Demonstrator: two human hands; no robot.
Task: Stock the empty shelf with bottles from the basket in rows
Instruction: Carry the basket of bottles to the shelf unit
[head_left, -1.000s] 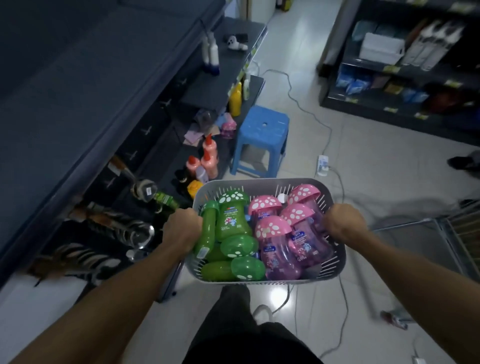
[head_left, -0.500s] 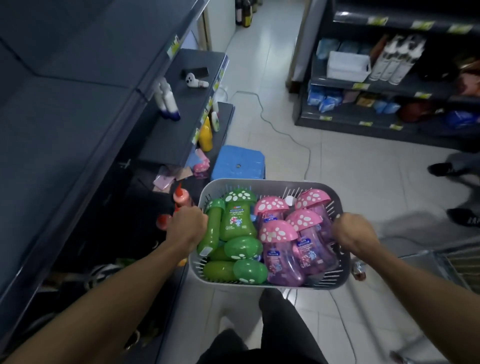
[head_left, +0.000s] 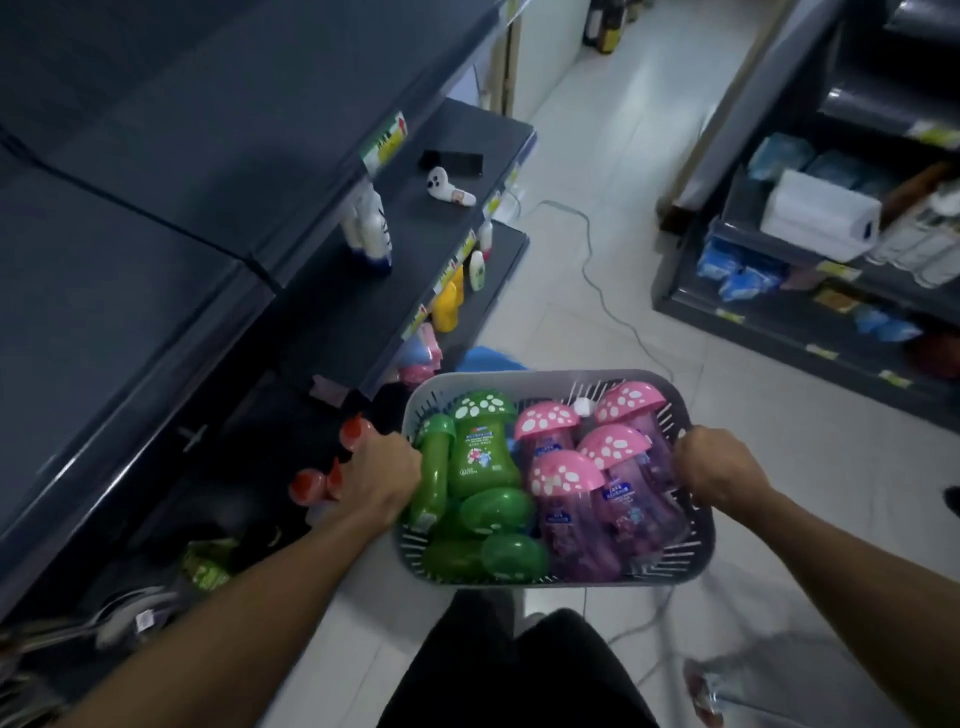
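Note:
I carry a grey slotted basket (head_left: 524, 378) in front of me at waist height. My left hand (head_left: 382, 475) grips its left rim and my right hand (head_left: 719, 475) grips its right rim. Inside lie several green bottles with mushroom caps (head_left: 480, 457) on the left side and several purple bottles with pink spotted caps (head_left: 563, 480) on the right. The dark empty shelf (head_left: 135, 291) runs along my left, its boards bare near me.
Further along the left shelving stand white bottles (head_left: 371, 234), a yellow bottle (head_left: 447, 306), red-capped bottles (head_left: 322, 480), a white device (head_left: 447, 187) and a black phone (head_left: 452, 162). A cable (head_left: 592, 260) lies on the tiled floor. Stocked shelves (head_left: 810, 291) line the right.
The basket has risen and I have moved forward along the aisle; the blue stool has nearly vanished behind the basket. Both hands keep their grip.

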